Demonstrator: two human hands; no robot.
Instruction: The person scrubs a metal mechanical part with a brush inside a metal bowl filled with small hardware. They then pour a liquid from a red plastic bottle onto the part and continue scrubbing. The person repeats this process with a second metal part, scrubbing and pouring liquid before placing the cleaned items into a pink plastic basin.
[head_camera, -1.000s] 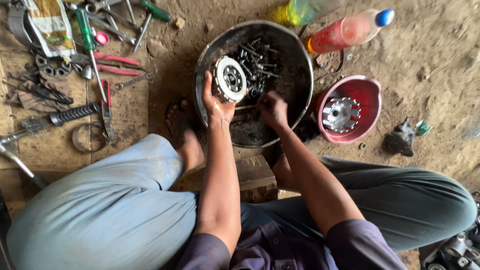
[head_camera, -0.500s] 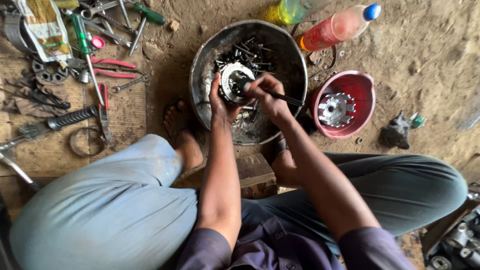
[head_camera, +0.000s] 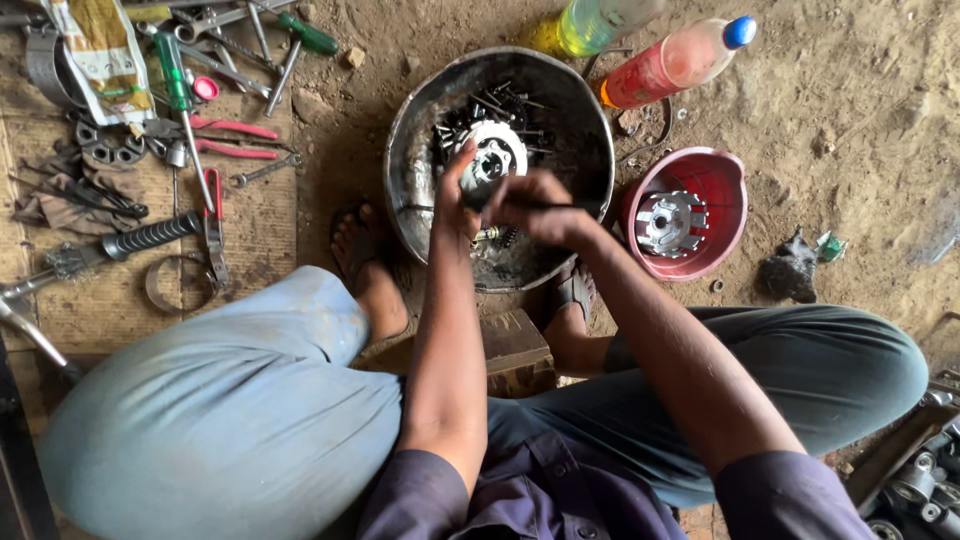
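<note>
1. My left hand (head_camera: 455, 200) holds the round metal clutch part (head_camera: 490, 155) by its lower left edge, fingers closed on the rim. The part is lifted and tilted over the metal basin (head_camera: 590, 130), above the pile of bolts (head_camera: 520, 120) that lies in it.

2. My right hand (head_camera: 530, 205) is closed around a thin dark tool (head_camera: 560, 206). Its handle end points to the right, and its working end goes toward the centre of the clutch part. I cannot tell if the tip touches the part, because my fingers hide it.

3. So the part sits just above and between both hands: the left hand grips it from below, and the right hand is just beside it at the lower right.

4. What could go wrong, as I judge it: the left grip is only on one edge, and both the hand and the part look oily. A hard push from the tool could turn the part or make it slip down into the basin onto the bolts.

5. The tool could also slide off the centre and hit my left thumb, which is very near.

6. The red bowl (head_camera: 730, 180) with another toothed metal hub (head_camera: 668, 222) stands near the basin on the right. The two bottles (head_camera: 670, 60) lie on the dirt just behind the basin.
</note>
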